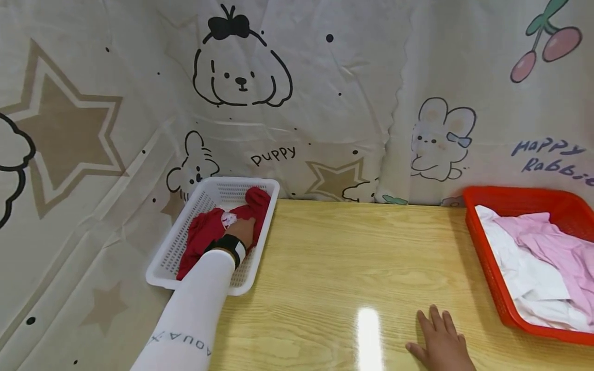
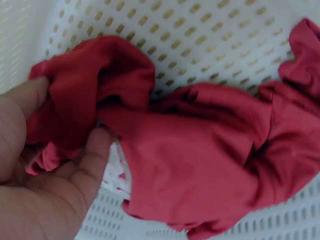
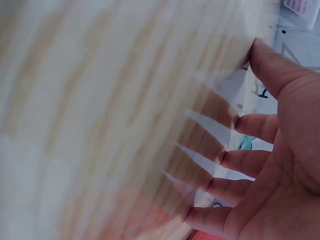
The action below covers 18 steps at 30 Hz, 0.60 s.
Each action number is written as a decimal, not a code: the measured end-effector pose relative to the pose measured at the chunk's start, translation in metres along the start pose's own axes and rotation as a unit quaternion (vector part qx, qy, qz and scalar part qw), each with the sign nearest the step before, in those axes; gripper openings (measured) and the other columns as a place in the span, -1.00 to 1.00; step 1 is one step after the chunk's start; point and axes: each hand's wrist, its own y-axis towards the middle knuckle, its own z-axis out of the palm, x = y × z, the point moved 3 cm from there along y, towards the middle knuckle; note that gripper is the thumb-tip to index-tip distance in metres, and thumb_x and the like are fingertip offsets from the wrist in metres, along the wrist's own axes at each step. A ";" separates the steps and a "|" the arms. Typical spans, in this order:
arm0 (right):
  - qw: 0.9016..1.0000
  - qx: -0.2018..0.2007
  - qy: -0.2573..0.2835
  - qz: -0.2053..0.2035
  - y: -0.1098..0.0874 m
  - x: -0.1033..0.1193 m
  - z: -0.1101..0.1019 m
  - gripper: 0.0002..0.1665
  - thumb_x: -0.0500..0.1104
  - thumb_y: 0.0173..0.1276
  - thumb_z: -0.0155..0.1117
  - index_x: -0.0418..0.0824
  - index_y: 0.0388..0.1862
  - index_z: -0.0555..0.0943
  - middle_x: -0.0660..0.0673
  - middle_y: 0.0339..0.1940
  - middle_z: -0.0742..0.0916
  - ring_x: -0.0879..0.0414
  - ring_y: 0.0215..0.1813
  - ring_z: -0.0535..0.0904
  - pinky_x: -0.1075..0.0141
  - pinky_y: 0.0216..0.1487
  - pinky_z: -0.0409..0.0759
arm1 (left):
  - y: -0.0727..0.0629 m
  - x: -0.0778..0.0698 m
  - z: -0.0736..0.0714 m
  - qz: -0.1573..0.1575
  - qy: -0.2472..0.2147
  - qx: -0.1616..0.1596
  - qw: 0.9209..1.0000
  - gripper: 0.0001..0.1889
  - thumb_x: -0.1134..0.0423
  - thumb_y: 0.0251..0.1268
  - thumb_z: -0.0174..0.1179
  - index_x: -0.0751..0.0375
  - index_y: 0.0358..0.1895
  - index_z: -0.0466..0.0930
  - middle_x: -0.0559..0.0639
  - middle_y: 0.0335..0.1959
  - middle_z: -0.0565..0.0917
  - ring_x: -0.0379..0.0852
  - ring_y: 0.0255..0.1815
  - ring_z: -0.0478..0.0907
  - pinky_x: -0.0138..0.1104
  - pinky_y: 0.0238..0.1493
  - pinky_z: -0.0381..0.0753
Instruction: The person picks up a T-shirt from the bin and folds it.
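A red garment (image 1: 199, 232) lies bunched in a white perforated basket (image 1: 158, 275) at the left of the table. My left hand (image 1: 242, 231) reaches down into this basket. In the left wrist view, thumb and fingers of the left hand (image 2: 45, 200) grip one end of the red cloth (image 2: 185, 160), where a white patterned patch (image 2: 117, 172) shows beside a fingertip. Far from the basket, my right hand (image 1: 443, 342) rests on the wooden tabletop (image 1: 348, 257) with its fingers spread. The right wrist view shows those fingertips (image 3: 220, 157) touching the glossy surface.
At the right edge stands a red basket (image 1: 484, 273) holding a white cloth (image 1: 524, 273) and a pink cloth (image 1: 552, 239). A printed curtain (image 1: 334, 118) with cartoon animals and stars hangs behind the table and along its left side.
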 end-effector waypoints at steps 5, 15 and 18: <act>1.000 0.004 0.007 -0.001 -0.001 0.002 0.000 0.12 0.37 0.17 0.34 -0.45 0.39 0.35 -0.63 0.43 0.17 -0.64 0.40 -0.03 -0.57 0.05 0.17 | -0.002 0.010 0.000 0.010 -0.037 0.012 0.999 -0.77 0.50 0.23 0.12 0.35 -0.06 0.61 0.30 -0.21 0.69 0.23 -0.10 0.64 -0.04 -0.04 0.60; 1.000 -0.018 0.006 -0.010 -0.005 0.007 -0.005 0.03 0.28 0.23 0.35 -0.44 0.39 0.36 -0.61 0.44 0.18 -0.63 0.41 -0.04 -0.57 0.05 0.16 | -0.027 0.012 -0.072 -0.156 -0.475 0.018 0.866 -0.51 0.43 0.38 -0.23 0.43 0.34 0.34 0.29 0.08 0.47 0.02 -0.11 0.52 -0.20 -0.16 0.66; 1.000 -0.024 0.011 -0.014 -0.007 0.006 -0.004 0.01 0.26 0.24 0.36 -0.44 0.39 0.35 -0.61 0.45 0.18 -0.63 0.41 -0.04 -0.58 0.05 0.15 | -0.038 0.003 -0.103 -0.147 -0.533 -0.036 0.832 -0.53 0.36 0.51 -0.25 0.37 0.42 0.27 0.28 0.17 0.42 0.01 -0.02 0.48 -0.21 -0.03 0.59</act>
